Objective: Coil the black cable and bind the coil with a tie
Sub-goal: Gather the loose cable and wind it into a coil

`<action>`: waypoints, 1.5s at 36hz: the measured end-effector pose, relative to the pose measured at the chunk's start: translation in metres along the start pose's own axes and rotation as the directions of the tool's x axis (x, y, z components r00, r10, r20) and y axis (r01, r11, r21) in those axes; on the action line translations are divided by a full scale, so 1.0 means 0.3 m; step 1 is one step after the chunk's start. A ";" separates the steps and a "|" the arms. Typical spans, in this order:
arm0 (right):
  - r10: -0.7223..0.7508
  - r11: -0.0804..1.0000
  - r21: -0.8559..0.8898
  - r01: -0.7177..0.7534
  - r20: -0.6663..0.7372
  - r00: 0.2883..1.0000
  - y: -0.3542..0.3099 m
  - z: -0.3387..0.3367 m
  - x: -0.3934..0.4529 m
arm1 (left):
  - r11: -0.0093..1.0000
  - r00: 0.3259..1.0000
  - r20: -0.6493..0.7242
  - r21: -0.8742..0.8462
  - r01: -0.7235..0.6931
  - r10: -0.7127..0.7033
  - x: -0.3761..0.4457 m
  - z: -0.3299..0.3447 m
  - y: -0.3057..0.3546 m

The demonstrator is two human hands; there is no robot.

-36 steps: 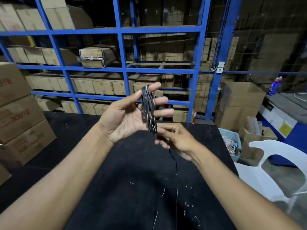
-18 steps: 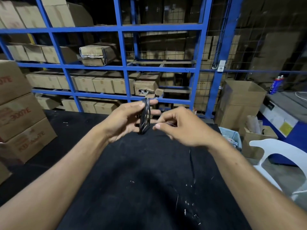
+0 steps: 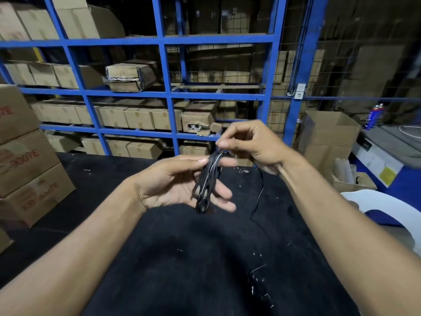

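The black cable [image 3: 206,183] hangs as a narrow coil of several loops above the black table [image 3: 173,258]. My left hand [image 3: 180,184] holds the coil, thumb pressed near its top and fingers spread behind it. My right hand [image 3: 252,142] is higher and to the right, pinching the cable at the top of the coil between thumb and forefinger. A loose strand [image 3: 258,197] drops from under my right hand down to the table. No tie is visible.
Cardboard boxes [image 3: 27,156] are stacked at the table's left edge. A blue shelf frame [image 3: 168,96] full of cartons stands behind the table. At the right are an open carton [image 3: 328,135] and a white plastic chair [image 3: 387,215]. Small white scraps [image 3: 259,290] dot the tabletop.
My right hand rose from beside the coil's middle to above its top, carrying the cable strand up and over. My left hand opened its fingers and tilted the coil.
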State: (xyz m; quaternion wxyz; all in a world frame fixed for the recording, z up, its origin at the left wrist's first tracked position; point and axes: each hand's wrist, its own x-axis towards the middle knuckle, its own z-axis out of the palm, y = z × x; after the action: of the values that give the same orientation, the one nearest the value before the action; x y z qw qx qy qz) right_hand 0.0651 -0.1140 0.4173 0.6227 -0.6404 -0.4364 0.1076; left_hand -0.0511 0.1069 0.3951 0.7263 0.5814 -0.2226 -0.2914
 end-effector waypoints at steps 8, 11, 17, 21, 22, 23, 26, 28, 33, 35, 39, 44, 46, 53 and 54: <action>0.247 0.921 0.323 -0.216 -0.056 0.967 0.203 0.143 -0.094 | 0.966 0.982 -0.033 -0.176 -0.188 0.185 0.029 -0.002 0.018; 0.319 0.911 0.296 -0.287 -0.063 0.946 0.256 0.202 -0.137 | 0.945 0.963 -0.145 -0.206 -0.255 0.229 0.034 -0.021 0.034; 0.353 0.934 0.061 -0.352 -0.011 0.936 0.258 0.256 -0.215 | 0.940 0.856 -0.440 -0.069 -0.333 0.271 0.046 -0.047 0.053; 0.355 0.931 -0.098 -0.352 0.022 0.934 0.189 0.264 -0.228 | 0.950 0.780 -0.556 0.057 -0.306 0.285 0.055 -0.062 0.033; 0.349 0.928 -0.146 -0.342 0.024 0.937 0.166 0.261 -0.226 | 0.955 0.772 -0.569 0.087 -0.285 0.283 0.056 -0.066 0.026; 0.338 0.923 -0.203 -0.327 0.021 0.941 0.140 0.254 -0.222 | 0.959 0.771 -0.573 0.113 -0.260 0.277 0.056 -0.071 0.019; 0.281 0.888 -0.376 -0.264 -0.010 0.960 0.060 0.215 -0.202 | 0.971 0.803 -0.547 0.165 -0.173 0.236 0.049 -0.081 -0.004; 0.233 0.860 -0.461 -0.217 -0.023 0.972 0.011 0.179 -0.185 | 0.979 0.832 -0.522 0.169 -0.115 0.188 0.045 -0.084 -0.019; 0.149 0.787 -0.606 -0.116 0.005 0.989 -0.081 0.102 -0.134 | 0.992 0.892 -0.447 0.125 -0.007 0.062 0.038 -0.063 -0.045; 0.118 0.799 -0.598 -0.071 0.039 0.992 -0.097 0.078 -0.113 | 0.989 0.914 -0.404 0.145 0.034 0.028 0.040 -0.047 -0.050; 0.034 0.858 -0.513 0.016 0.088 0.996 -0.093 0.037 -0.072 | 0.984 0.946 -0.320 0.150 0.097 -0.045 0.043 -0.018 -0.052; -0.036 0.933 -0.350 0.078 0.123 0.992 -0.046 -0.020 -0.037 | 0.993 0.978 -0.189 0.067 0.098 -0.084 0.028 -0.008 -0.044; -0.051 0.967 -0.246 0.060 0.045 0.998 -0.005 -0.037 -0.033 | 0.998 0.987 -0.150 0.007 0.056 -0.054 0.017 -0.013 -0.038; 0.135 0.988 0.090 -0.124 -0.129 0.982 0.162 0.042 -0.063 | 0.977 0.994 -0.040 -0.186 -0.108 0.102 0.041 -0.006 -0.018; 0.158 0.982 0.130 -0.140 -0.137 0.978 0.182 0.062 -0.070 | 0.968 0.991 -0.038 -0.212 -0.132 0.126 0.048 -0.005 -0.013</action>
State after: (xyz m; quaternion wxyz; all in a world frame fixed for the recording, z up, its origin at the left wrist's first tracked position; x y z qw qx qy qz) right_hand 0.0630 -0.1068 0.3563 0.6806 -0.6391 -0.3328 0.1327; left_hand -0.0403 0.0976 0.3908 0.8048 0.4876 -0.2183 -0.2587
